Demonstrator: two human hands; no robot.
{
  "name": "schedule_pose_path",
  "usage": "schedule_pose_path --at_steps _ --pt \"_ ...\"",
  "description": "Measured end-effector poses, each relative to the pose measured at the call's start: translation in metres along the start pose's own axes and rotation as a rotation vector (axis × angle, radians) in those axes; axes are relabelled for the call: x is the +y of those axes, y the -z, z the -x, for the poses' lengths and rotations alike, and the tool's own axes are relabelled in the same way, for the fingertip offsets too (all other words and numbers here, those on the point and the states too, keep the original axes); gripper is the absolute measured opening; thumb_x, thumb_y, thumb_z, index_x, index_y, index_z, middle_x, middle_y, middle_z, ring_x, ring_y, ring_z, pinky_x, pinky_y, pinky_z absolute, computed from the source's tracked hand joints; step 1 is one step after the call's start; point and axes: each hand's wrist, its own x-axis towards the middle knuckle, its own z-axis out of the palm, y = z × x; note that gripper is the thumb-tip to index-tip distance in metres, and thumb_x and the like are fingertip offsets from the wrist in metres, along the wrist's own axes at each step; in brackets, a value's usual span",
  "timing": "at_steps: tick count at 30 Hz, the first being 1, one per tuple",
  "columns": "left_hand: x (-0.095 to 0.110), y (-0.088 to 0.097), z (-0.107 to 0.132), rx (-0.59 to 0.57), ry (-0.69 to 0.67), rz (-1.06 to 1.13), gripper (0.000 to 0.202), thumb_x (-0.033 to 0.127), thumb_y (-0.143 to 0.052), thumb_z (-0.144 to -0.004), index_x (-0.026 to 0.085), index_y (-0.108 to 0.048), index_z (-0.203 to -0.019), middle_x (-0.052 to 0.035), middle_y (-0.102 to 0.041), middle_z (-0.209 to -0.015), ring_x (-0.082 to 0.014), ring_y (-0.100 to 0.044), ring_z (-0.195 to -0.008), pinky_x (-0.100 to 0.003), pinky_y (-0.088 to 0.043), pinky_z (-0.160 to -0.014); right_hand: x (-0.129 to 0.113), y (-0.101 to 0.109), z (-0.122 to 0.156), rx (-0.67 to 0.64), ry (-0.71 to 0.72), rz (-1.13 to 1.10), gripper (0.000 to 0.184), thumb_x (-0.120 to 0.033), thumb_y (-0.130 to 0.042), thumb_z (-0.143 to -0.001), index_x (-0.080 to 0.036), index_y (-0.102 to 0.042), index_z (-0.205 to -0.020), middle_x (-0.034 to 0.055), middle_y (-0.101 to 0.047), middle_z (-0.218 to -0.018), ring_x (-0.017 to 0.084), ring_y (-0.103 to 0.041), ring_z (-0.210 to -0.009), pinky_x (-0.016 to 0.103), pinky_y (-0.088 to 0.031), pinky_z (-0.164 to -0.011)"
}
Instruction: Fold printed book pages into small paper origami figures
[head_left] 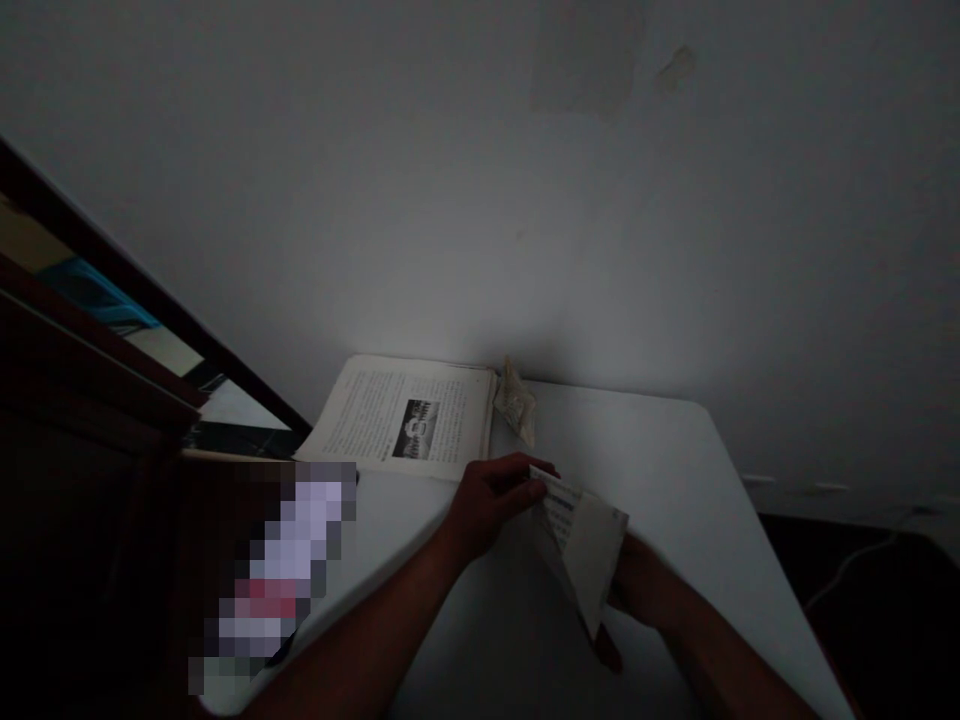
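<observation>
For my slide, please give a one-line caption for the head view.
In dim light, left hand and right hand hold a folded paper over a white table, near an open book.

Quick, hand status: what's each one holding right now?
Left hand: closed, pinching the top corner of the folded paper.
Right hand: gripping the same paper's lower part, fingers partly hidden behind it.

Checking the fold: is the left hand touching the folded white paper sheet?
Touching. The head view shows the left hand pinching the top corner of the folded white paper sheet between its fingertips.
</observation>
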Motion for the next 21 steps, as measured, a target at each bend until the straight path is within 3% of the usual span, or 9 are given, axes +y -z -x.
schedule_pose_path --at_steps 3,5,8,9,11,13,15,18,21 --pt "0.0 0.001 0.0 0.034 0.009 0.016 0.019 0.027 -0.067 -0.074 0.015 -0.071 -0.088 -0.0038 -0.067 -0.079 -0.0166 -0.06 -0.076 -0.024 -0.044 -0.071 -0.01 -0.007 -0.001 -0.014 -0.072 -0.196 0.046 -0.042 -0.067 -0.071 -0.021 -0.063 -0.111 0.0107 -0.069 -0.099 0.026 -0.065 -0.091 0.04 -0.052 -0.077" --pt "0.001 0.004 -0.002 0.115 0.015 0.029 0.018 0.027 -0.068 -0.072 0.014 -0.071 -0.085 -0.0036 -0.068 -0.078 -0.0163 -0.061 -0.074 -0.024 -0.044 -0.07 -0.019 -0.011 -0.002 -0.024 -0.051 -0.294 0.049 -0.039 -0.069 -0.069 -0.022 -0.059 -0.114 0.0084 -0.07 -0.095 0.023 -0.067 -0.082 0.036 -0.052 -0.076" --pt "0.001 0.01 -0.006 0.3 0.034 0.119 0.02 0.029 -0.07 -0.069 0.014 -0.071 -0.083 -0.0029 -0.068 -0.074 -0.0146 -0.06 -0.068 -0.024 -0.045 -0.067 -0.029 -0.011 -0.001 -0.104 -0.018 -0.218 0.045 -0.042 -0.061 -0.076 -0.017 -0.058 -0.113 0.0026 -0.067 -0.059 0.017 -0.061 -0.045 0.028 -0.05 -0.046" --pt "0.001 0.012 -0.008 0.347 0.038 0.184 0.022 0.03 -0.071 -0.069 0.014 -0.071 -0.083 -0.0027 -0.068 -0.073 -0.014 -0.06 -0.066 -0.024 -0.045 -0.066 -0.03 -0.009 -0.001 -0.078 0.001 -0.173 0.042 -0.043 -0.055 -0.08 -0.017 -0.058 -0.112 -0.0008 -0.061 -0.048 0.015 -0.054 -0.035 0.025 -0.043 -0.036" --pt "0.0 0.016 -0.011 0.393 0.022 0.336 0.023 0.03 -0.072 -0.067 0.015 -0.07 -0.084 -0.0026 -0.067 -0.072 -0.0132 -0.06 -0.065 -0.025 -0.046 -0.067 -0.03 -0.004 -0.001 0.23 0.151 -0.01 0.029 -0.042 -0.055 -0.081 -0.018 -0.064 -0.093 -0.0053 -0.049 -0.038 0.01 -0.043 -0.028 0.019 -0.032 -0.031" --pt "0.0 0.018 -0.013 0.399 -0.007 0.441 0.023 0.029 -0.072 -0.067 0.015 -0.069 -0.085 -0.0031 -0.067 -0.073 -0.013 -0.061 -0.066 -0.025 -0.047 -0.069 -0.027 0.001 -0.001 0.53 0.34 0.199 0.021 -0.039 -0.065 -0.074 -0.019 -0.065 -0.079 -0.0027 -0.054 -0.049 0.01 -0.049 -0.041 0.022 -0.039 -0.041" --pt "0.0 0.017 -0.014 0.406 -0.027 0.473 0.021 0.027 -0.072 -0.067 0.014 -0.069 -0.084 -0.0037 -0.067 -0.074 -0.0131 -0.061 -0.067 -0.025 -0.047 -0.069 -0.025 0.003 -0.004 0.626 0.487 0.3 0.033 -0.041 -0.072 -0.067 -0.021 -0.064 -0.091 0.0019 -0.061 -0.072 0.015 -0.057 -0.062 0.028 -0.047 -0.059" --pt "0.002 0.016 -0.013 0.444 -0.02 0.432 0.022 0.026 -0.073 -0.067 0.013 -0.069 -0.084 -0.0039 -0.067 -0.073 -0.0131 -0.061 -0.066 -0.023 -0.046 -0.065 -0.024 -0.001 -0.009 0.493 0.512 0.311 0.081 -0.05 -0.076 -0.058 -0.025 -0.044 -0.128 0.0104 -0.053 -0.121 0.025 -0.056 -0.098 0.04 -0.046 -0.084" --pt "0.002 0.014 -0.012 0.472 -0.004 0.392 0.024 0.026 -0.073 -0.066 0.013 -0.069 -0.086 -0.0042 -0.067 -0.074 -0.0133 -0.061 -0.066 -0.023 -0.046 -0.064 -0.022 -0.008 -0.013 0.374 0.444 0.222 0.094 -0.052 -0.075 -0.058 -0.028 -0.03 -0.138 0.0115 -0.04 -0.137 0.029 -0.048 -0.114 0.045 -0.042 -0.093"
